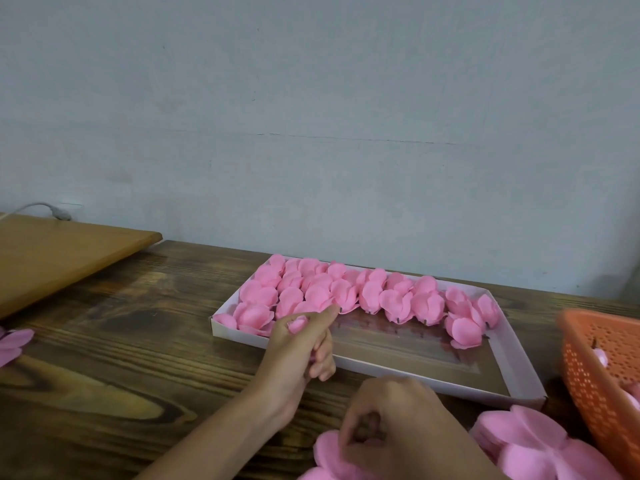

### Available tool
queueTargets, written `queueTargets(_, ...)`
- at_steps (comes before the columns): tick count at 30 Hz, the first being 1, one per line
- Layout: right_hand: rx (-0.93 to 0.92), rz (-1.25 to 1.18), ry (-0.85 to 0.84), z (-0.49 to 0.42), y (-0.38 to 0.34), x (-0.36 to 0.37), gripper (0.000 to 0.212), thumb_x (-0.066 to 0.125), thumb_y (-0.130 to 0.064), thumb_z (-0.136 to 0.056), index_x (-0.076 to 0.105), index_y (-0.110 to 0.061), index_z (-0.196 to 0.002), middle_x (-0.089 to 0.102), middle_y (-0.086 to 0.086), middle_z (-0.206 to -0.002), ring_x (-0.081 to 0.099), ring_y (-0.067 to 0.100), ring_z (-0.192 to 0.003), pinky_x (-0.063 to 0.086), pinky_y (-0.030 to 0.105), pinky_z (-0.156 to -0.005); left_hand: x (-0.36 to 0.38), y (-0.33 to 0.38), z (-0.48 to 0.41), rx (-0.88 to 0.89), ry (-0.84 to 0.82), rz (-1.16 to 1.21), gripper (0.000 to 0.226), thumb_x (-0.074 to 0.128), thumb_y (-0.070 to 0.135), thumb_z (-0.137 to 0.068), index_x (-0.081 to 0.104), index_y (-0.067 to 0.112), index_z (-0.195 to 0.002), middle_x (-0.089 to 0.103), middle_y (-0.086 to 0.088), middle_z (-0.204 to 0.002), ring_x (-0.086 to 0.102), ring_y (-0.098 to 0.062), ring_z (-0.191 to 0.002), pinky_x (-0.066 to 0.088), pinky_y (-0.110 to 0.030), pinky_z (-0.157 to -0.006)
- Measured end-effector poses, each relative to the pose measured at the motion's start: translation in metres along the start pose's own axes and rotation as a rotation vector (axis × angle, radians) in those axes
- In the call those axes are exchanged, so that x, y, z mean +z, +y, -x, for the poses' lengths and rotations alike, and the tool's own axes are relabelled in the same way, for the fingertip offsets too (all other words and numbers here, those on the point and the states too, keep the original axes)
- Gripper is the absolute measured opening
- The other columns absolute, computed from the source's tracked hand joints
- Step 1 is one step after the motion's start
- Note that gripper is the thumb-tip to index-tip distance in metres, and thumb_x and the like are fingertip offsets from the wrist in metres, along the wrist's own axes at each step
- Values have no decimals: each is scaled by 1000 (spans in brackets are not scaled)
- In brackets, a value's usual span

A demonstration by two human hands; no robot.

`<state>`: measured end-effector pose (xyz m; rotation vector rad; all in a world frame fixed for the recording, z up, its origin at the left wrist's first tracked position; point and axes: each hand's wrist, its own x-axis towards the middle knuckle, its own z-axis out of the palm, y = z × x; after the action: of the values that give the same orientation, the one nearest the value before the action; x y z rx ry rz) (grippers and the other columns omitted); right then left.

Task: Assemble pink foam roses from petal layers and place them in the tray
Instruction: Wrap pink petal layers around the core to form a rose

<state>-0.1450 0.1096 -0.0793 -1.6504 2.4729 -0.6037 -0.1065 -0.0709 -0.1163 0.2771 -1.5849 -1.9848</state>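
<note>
The small pink rose bud (298, 323) sits pinched between thumb and forefinger of the left hand (301, 348), held up just before the near-left corner of the tray (519, 362). The right hand (391, 420) is lower down at the near edge, its fingers curled down onto a flat petal layer (327, 448) on the worktop (121, 341); I cannot tell whether they already pinch it or only touch it. The step in hand looks like wrapping: the bud needs its next layer. The next move would call for lifting 1 single layer free and threading it under the bud, centred, before closing the petals up. Finished roses (346, 292) fill the far rows of the tray, with bare floor nearer. A stack of petal layers (533, 445) lies at right, beside an orange basket (599, 368) cut off by the frame, its contents barely visible. The bud's stem is hidden in the left palm, and more pink petals (14, 341) at the left edge are cropped
</note>
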Motion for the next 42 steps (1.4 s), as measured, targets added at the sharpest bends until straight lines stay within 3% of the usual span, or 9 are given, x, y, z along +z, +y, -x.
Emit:
queueTargets(2, 15, -91, -72, -2, 4, 0, 4, 72, -40, -85, 71, -42, -88, 62, -41, -88, 59, -18, -82, 47, 4, -73, 0, 0, -1, 5, 1, 0, 60, 81, 46, -83, 39, 14, -54, 35, -4, -46, 31, -17, -36, 37, -27, -43)
queueTargets(6, -30, -3, 103, -2, 1, 6, 44, 66, -54, -82, 46, -62, -119, 42, -63, -81, 45, -32, -76, 28, -10, -77, -1, -2, -1, 10, -6, -6, 60, 81, 46, -84, 40, 15, -55, 35, -4, -46, 31, -18, -37, 37, -27, -44)
queueTargets(11, -10, 98, 94, -10, 5, 7, 23, 73, -47, -74, 68, -56, -94, 64, -24, -83, 61, -5, -82, 42, 2, -67, -2, -4, -3, 12, -2, -14, 61, 82, 48, -83, 39, 15, -54, 35, -4, -46, 31, -17, -37, 37, -27, -43)
queueTargets(14, -15, 72, 92, -11, 2, 11, 32, 67, -50, -74, 59, -60, -104, 57, -38, -95, 57, -9, -80, 39, 1, -67, -4, -5, -4, 14, -1, -13, 60, 82, 47, -83, 41, 16, -54, 36, -3, -46, 31, -17, -37, 37, -27, -43)
queueTargets(19, -37, 18, 44, -11, 1, 15, 36, 54, -56, -77, 67, -54, -110, 69, -13, -103, 64, 2, -95, 50, 18, -84, -4, -5, -5, 15, 7, -20, 58, 81, 47, -83, 42, 17, -53, 35, -3, -46, 31, -17, -36, 37, -27, -43)
queueTargets(27, -109, 69, 54, -4, -2, 14, 32, 52, -47, -96, 66, -35, -122, 61, -10, -122, 54, 3, -114, 45, 25, -96, -4, -4, -5, 23, 6, -21, 56, 79, 44, -85, 42, 17, -52, 36, -3, -46, 31, -17, -36, 37, -26, -43)
queueTargets(32, -110, 209, 159, -12, -20, 5, 12, 72, -42, -75, 81, -35, -80, 70, -15, -85, 67, 0, -83, 42, 4, -67, -4, -6, -6, 21, 9, -14, 57, 81, 44, -83, 42, 17, -52, 35, -4, -46, 30, -17, -36, 36, -26, -43)
queueTargets(36, -139, 192, 117, -11, -17, 9, 20, 61, -41, -85, 78, -32, -91, 70, -12, -97, 64, 6, -93, 53, 21, -78, -4, -8, -7, 18, 10, -19, 59, 82, 45, -82, 40, 16, -53, 34, -5, -47, 30, -18, -36, 36, -27, -43)
queueTargets(42, -167, 198, 64, -8, -9, 17, 28, 52, -41, -84, 79, -40, -89, 69, -15, -88, 67, 7, -79, 55, 19, -62, -4, -9, -7, 27, 1, -31, 57, 80, 45, -81, 40, 16, -53, 34, -6, -47, 30, -17, -35, 36, -26, -43)
